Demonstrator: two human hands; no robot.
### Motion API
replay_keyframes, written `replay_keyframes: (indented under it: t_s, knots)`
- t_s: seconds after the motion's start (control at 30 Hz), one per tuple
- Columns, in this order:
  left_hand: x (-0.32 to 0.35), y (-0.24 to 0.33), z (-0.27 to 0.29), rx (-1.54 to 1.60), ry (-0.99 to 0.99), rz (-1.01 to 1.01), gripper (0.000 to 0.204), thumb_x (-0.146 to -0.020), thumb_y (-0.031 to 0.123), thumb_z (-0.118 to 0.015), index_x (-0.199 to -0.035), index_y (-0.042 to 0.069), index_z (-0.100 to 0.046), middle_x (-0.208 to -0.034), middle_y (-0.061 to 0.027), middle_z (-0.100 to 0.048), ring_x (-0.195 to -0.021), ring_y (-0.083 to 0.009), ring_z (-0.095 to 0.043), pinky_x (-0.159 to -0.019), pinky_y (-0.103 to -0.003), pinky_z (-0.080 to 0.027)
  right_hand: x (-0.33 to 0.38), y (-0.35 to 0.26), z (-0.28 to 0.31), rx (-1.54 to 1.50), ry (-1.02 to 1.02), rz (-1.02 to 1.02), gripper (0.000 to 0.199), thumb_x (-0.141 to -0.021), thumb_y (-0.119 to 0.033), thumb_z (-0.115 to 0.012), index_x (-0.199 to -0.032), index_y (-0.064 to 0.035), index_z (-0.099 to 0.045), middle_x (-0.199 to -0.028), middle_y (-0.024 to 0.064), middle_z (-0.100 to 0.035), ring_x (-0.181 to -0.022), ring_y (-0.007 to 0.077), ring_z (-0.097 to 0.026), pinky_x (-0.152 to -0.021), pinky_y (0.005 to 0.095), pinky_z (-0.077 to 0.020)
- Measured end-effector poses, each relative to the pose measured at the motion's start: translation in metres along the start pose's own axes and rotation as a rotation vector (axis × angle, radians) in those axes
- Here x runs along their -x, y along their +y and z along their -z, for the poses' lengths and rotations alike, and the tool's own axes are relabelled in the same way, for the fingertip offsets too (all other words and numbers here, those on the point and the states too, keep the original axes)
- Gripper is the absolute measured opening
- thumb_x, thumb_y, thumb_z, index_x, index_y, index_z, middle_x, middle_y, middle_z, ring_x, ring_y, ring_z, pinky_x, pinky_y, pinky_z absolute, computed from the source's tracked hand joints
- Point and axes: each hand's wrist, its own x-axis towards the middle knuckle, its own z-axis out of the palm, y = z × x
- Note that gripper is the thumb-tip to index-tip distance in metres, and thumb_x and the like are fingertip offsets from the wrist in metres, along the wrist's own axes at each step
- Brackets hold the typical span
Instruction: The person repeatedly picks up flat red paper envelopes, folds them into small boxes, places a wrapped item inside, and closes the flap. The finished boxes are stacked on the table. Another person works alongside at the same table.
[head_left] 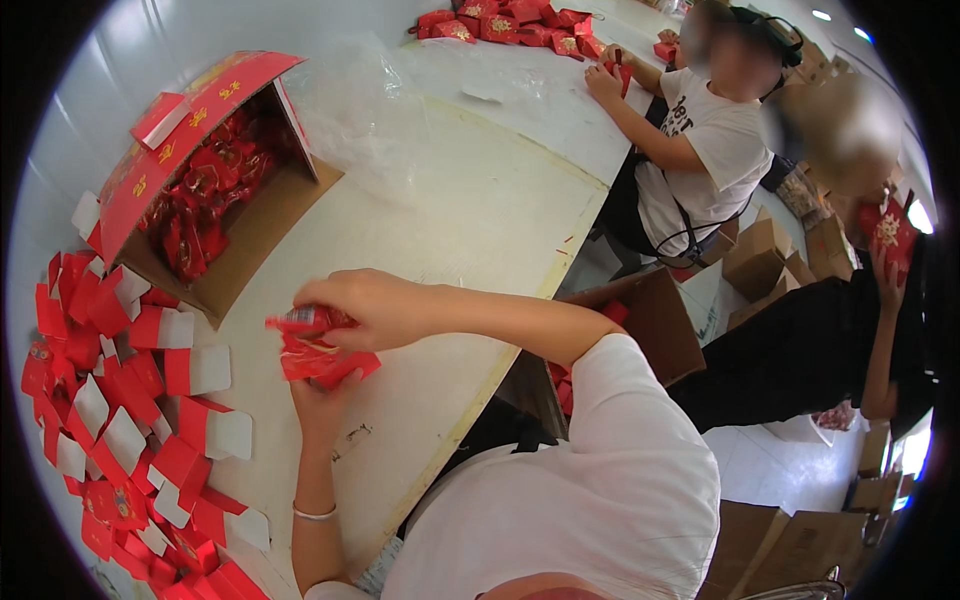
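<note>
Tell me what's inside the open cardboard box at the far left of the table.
The cardboard box holds a heap of shiny red packets. Its red lid flap covers the left part, so what lies underneath and deeper down cannot be seen.

A spread of flat red-and-white folded cartons (130, 420) covers the table (450, 210) left of the hands, with an open cardboard box (215, 190) full of red packets beyond them. Farther off, two other people (700, 150) handle red boxes, a red heap (505, 22) across the table, brown cartons (760, 255) stacked to the right.
</note>
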Motion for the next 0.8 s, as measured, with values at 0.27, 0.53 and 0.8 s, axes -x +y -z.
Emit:
replay_keyframes:
  t_s: [0.27, 0.53, 0.8]
  knots:
    - [0.007, 0.025, -0.016, -0.247, 0.014, 0.123, 0.070, -0.067, 0.009, -0.076, -0.121, 0.002, -0.031, -0.114, -0.0101, -0.048, -0.103, -0.0196, -0.051, -0.088, -0.031, -0.043, 0.008, -0.002, -0.009, 0.456, -0.118, 0.374, 0.019, -0.071, -0.008, -0.056, -0.090, -0.0053, -0.052, -0.084, 0.0080, -0.053, -0.083, 0.0247, -0.053, -0.070, 0.0345, -0.0464]
    - [0.014, 0.015, -0.016, -0.268, 0.062, 0.088, 0.067, -0.070, 0.014, -0.076, -0.118, 0.003, -0.032, -0.113, -0.0122, -0.051, -0.103, -0.0213, -0.053, -0.084, -0.031, -0.045, 0.001, -0.012, -0.023, 0.621, -0.278, 0.187, 0.021, -0.067, 0.000, -0.059, -0.087, -0.0020, -0.053, -0.087, 0.0084, -0.052, -0.084, 0.0236, -0.054, -0.068, 0.0309, -0.0487]
    - [0.016, 0.020, -0.016, -0.429, 0.099, 0.104, 0.070, -0.068, 0.021, -0.078, -0.118, 0.002, -0.033, -0.110, -0.0138, -0.057, -0.098, -0.0242, -0.059, -0.080, -0.032, -0.047, -0.009, -0.019, -0.008, 0.611, -0.408, 0.213, 0.015, -0.066, -0.003, -0.061, -0.080, -0.0030, -0.058, -0.092, 0.0093, -0.052, -0.086, 0.0233, -0.055, -0.067, 0.0317, -0.0500]
